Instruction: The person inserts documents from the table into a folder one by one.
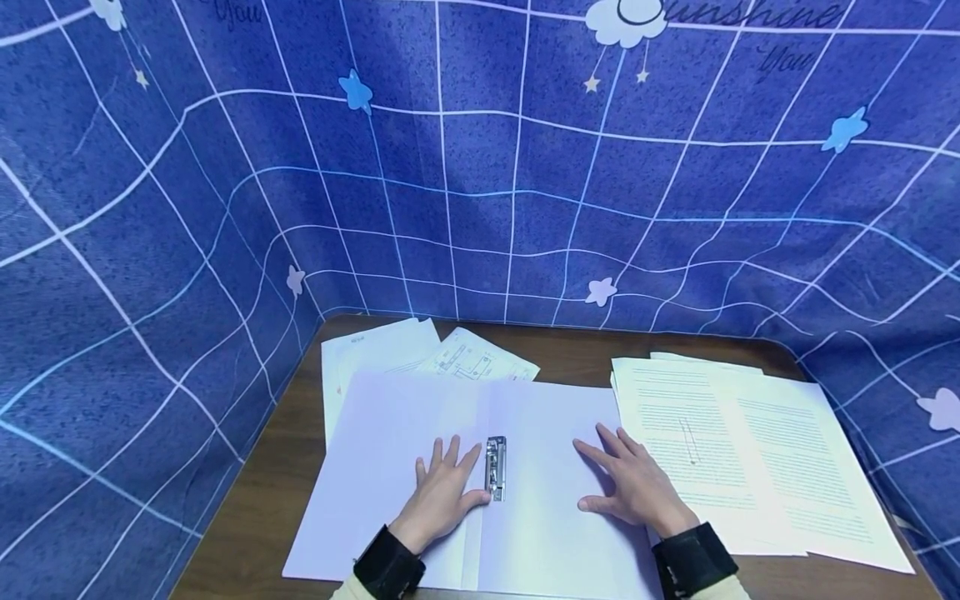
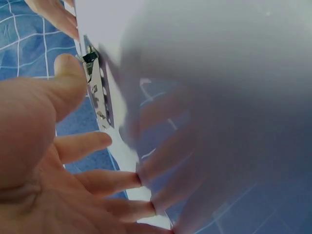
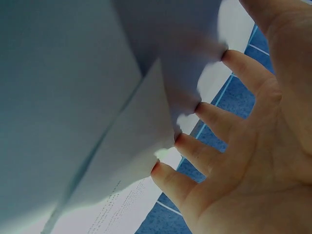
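A pale lilac folder (image 1: 547,433) lies spread flat on the table, with a metal clip (image 1: 496,468) fixed near its spine. On its left cover rests my left hand (image 1: 441,498), fingers spread, the thumb close beside the clip. In the left wrist view the same clip (image 2: 99,87) shows just past the thumb, and the fingertips touch the glossy cover. My right hand (image 1: 636,483) lies on the right cover with its fingers fanned out. The right wrist view shows those fingertips (image 3: 178,139) against the cover's surface. Neither hand holds anything.
Printed sheets (image 1: 795,450) lie to the right of the folder, with a thin paper-fastener outline (image 1: 689,442) on top. More papers (image 1: 375,350), one a sheet with drawings (image 1: 472,358), stick out behind the folder. A blue patterned curtain (image 1: 480,208) surrounds the brown table (image 1: 247,517).
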Motion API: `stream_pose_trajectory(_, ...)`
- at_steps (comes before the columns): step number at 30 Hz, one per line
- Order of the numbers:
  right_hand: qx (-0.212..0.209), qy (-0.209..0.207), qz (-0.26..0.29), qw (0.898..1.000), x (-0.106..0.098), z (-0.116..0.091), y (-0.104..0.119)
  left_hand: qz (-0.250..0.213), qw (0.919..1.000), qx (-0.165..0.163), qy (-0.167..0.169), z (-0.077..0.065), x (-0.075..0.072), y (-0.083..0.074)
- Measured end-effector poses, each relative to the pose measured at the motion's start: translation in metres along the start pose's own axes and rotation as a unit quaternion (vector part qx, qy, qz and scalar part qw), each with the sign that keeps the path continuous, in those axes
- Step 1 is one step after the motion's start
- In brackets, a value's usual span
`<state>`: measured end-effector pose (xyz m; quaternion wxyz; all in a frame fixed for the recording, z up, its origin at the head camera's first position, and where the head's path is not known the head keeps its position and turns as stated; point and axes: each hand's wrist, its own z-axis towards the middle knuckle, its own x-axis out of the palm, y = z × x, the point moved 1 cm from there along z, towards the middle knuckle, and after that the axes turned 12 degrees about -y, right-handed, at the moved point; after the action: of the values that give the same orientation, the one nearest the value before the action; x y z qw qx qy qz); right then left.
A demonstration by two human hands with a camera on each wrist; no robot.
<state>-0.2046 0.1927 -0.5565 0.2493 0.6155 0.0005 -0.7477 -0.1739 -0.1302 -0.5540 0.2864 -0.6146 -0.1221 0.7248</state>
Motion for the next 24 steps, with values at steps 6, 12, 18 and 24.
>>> stream_pose_trajectory(6, -0.005, 0.001, -0.004, 1.000, 0.000, 0.000, 0.000, 0.018, 0.9990, -0.010, -0.039, 0.002, 0.005, -0.003)
stream_pose_trajectory(12, -0.007, 0.004, -0.007, 1.000, 0.000, 0.000, 0.000, 0.050, 0.9977, -0.017, -0.042, 0.005, 0.007, -0.008)
stream_pose_trajectory(18, 0.000, 0.015, -0.006, 1.000, -0.001, 0.000, 0.000, 0.076, 0.9960, -0.013, -0.045, 0.005, 0.011, -0.013)
stream_pose_trajectory(24, 0.000, 0.016, -0.007, 1.000, -0.001, 0.001, 0.001, 0.062, 0.9974, -0.017, -0.033, 0.004, 0.008, -0.013)
